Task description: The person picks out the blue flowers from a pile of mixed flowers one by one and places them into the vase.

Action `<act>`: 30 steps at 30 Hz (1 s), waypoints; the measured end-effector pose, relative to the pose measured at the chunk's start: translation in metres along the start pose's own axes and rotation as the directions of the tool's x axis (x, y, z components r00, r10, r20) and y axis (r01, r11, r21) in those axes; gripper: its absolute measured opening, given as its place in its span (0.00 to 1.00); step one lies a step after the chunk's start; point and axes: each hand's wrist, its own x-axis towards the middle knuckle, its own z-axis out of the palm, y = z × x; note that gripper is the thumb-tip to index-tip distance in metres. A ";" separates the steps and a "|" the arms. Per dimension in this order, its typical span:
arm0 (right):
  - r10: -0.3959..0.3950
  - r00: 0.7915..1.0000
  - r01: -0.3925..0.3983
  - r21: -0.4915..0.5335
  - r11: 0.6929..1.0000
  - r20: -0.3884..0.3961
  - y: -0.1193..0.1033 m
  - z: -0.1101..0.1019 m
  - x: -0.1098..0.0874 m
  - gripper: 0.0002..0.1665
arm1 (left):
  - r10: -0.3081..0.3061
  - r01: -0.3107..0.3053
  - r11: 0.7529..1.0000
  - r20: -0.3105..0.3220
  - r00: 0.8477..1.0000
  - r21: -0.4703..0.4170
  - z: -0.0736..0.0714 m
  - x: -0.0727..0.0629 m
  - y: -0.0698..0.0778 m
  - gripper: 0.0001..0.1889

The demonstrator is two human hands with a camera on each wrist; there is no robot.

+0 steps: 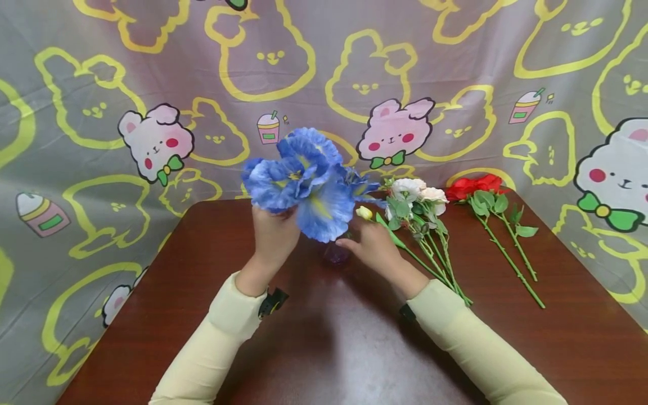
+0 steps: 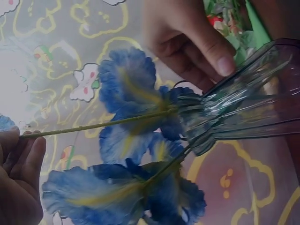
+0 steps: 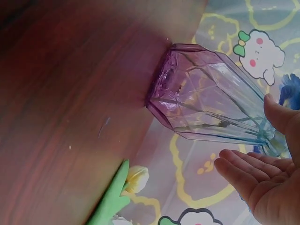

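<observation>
My left hand (image 1: pixel 273 236) pinches the thin green stem (image 2: pixel 93 126) of a blue iris, whose petals (image 2: pixel 5 123) just show at the left edge of the left wrist view. The stem's far end reaches the mouth of a faceted glass vase (image 3: pixel 211 93), purple at its base and bluish at its neck. Other blue irises (image 2: pixel 98 192) lean out of the vase. Beside the neck is my right hand (image 1: pixel 377 247), its fingers extended and thumb apart; whether it touches the glass I cannot tell. Blue petals (image 1: pixel 324 216) hide part of both hands in the head view.
A yellow tulip (image 1: pixel 364 212) lies right of the vase, alongside white and pale pink flowers (image 1: pixel 432 197) with long stems. Red roses (image 1: pixel 476 187) lie farther right on the brown table (image 1: pixel 314 349). A patterned curtain (image 1: pixel 324 67) hangs behind the table.
</observation>
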 end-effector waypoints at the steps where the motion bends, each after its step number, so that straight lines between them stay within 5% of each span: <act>1: 0.005 1.000 -0.005 0.003 1.000 0.004 0.000 0.000 0.000 0.25 | 0.000 0.000 1.000 0.009 1.000 0.015 0.000 -0.001 -0.002 0.08; 5: 0.017 1.000 -0.016 -0.007 1.000 0.004 -0.001 0.002 0.001 0.25 | 0.009 -0.013 0.995 0.038 0.999 0.098 0.002 -0.006 -0.009 0.05; 11: 0.005 1.000 -0.006 -0.033 0.999 -0.024 0.000 0.004 0.002 0.18 | 0.110 -0.142 0.950 0.130 0.985 0.277 0.004 -0.018 -0.018 0.23; 15: -0.081 0.992 0.081 0.003 0.997 -0.094 0.004 0.009 0.002 0.07 | 0.129 -0.177 0.937 0.171 0.977 0.300 0.009 -0.024 -0.024 0.23; 19: -0.149 0.978 0.156 0.033 0.987 -0.146 0.007 0.014 0.001 0.08 | 0.099 -0.160 0.927 0.192 0.976 0.338 0.013 -0.029 -0.030 0.23; 23: -0.087 0.992 0.090 0.036 0.995 -0.092 0.006 0.013 -0.001 0.05 | 0.097 -0.165 0.921 0.201 0.975 0.353 0.014 -0.032 -0.033 0.20; 27: -0.004 1.000 0.005 0.039 0.999 -0.029 0.005 0.010 0.000 0.18 | 0.072 -0.141 0.926 0.204 0.976 0.351 0.014 -0.032 -0.037 0.18; 30: 0.038 0.999 -0.038 0.046 0.998 0.000 0.002 0.009 0.001 0.18 | 0.023 -0.098 0.930 0.209 0.978 0.355 0.014 -0.033 -0.043 0.20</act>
